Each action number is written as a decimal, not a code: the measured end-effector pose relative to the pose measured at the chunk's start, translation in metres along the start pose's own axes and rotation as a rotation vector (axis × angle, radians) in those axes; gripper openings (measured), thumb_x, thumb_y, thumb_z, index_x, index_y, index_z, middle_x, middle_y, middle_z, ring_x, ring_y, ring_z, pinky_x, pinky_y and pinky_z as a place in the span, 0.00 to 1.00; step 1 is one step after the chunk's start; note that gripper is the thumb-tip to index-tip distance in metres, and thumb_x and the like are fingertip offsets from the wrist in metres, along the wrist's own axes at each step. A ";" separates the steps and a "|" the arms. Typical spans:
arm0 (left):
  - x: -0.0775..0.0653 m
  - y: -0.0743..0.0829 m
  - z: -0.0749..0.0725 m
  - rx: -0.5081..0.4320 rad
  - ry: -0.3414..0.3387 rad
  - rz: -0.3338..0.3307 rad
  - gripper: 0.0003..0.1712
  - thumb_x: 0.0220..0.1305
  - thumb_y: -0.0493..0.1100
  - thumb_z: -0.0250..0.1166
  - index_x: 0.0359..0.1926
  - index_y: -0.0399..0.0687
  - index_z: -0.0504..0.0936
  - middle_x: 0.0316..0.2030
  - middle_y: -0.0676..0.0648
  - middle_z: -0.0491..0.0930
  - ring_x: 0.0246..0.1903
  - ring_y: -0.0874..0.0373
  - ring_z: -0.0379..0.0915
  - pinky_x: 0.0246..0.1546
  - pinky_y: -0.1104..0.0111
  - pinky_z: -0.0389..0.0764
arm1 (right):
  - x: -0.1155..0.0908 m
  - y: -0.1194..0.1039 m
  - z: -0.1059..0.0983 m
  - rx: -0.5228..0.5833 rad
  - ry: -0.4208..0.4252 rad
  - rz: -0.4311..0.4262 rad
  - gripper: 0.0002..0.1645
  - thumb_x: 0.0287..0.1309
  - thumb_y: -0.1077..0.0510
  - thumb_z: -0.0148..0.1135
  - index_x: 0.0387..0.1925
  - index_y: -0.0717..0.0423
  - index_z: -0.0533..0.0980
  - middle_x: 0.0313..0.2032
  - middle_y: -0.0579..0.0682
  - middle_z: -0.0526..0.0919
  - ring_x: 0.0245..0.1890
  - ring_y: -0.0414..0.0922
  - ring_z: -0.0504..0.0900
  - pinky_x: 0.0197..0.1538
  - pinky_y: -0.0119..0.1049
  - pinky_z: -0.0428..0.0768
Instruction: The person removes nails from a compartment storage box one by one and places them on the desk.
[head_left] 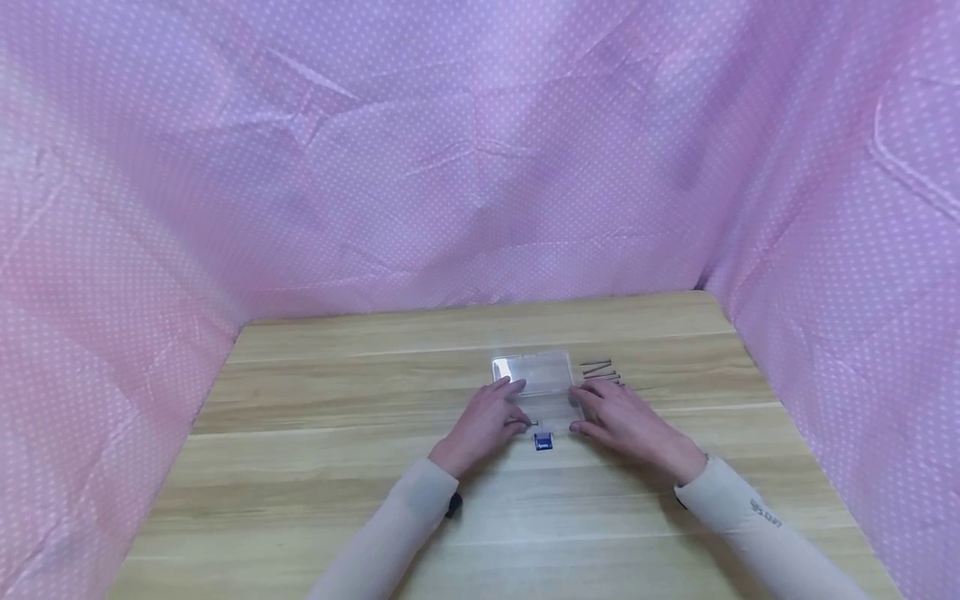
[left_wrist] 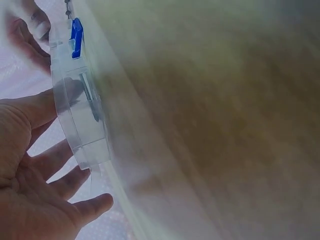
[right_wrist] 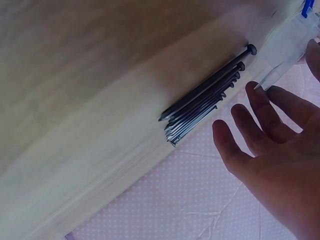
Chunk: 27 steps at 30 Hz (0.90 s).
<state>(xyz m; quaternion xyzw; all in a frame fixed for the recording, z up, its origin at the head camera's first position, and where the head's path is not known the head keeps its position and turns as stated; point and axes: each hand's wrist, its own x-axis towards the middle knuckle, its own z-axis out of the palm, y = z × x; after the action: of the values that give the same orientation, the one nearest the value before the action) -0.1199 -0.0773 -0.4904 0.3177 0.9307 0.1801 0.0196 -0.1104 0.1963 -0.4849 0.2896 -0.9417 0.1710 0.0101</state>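
A clear plastic box (head_left: pixel 553 407) lies on the table with its lid (head_left: pixel 546 371) folded back to the far side. On its near side is a blue latch (head_left: pixel 543 442). My left hand (head_left: pixel 480 423) reaches over the box's left part, thumb and index finger at a nail (left_wrist: pixel 89 95) low inside it; they seem to pinch it, though the index fingertip is hidden. Its other fingers spread loosely beyond the box. My right hand (head_left: pixel 628 418) holds the right end of the box between thumb and fingers, its remaining fingers loosely bent near the loose nails (right_wrist: pixel 207 97).
The loose nails lie side by side in a small group just right of the box, behind the right hand. A wood-grain table (head_left: pixel 315 450) extends around them. Pink dotted cloth (head_left: pixel 480 183) hangs along the table's back and sides.
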 end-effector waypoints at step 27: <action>0.021 -0.007 0.002 0.079 -0.069 0.067 0.05 0.61 0.49 0.76 0.39 0.63 0.93 0.77 0.50 0.63 0.80 0.48 0.45 0.73 0.33 0.49 | 0.004 -0.002 0.000 -0.022 0.021 -0.025 0.36 0.64 0.44 0.71 0.64 0.64 0.76 0.59 0.62 0.79 0.61 0.59 0.77 0.62 0.62 0.77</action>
<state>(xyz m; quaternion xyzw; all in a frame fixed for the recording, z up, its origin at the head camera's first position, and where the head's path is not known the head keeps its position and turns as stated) -0.1407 -0.0695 -0.4933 0.3553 0.9247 0.1328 0.0330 -0.1123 0.1928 -0.4833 0.2992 -0.9397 0.1635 0.0253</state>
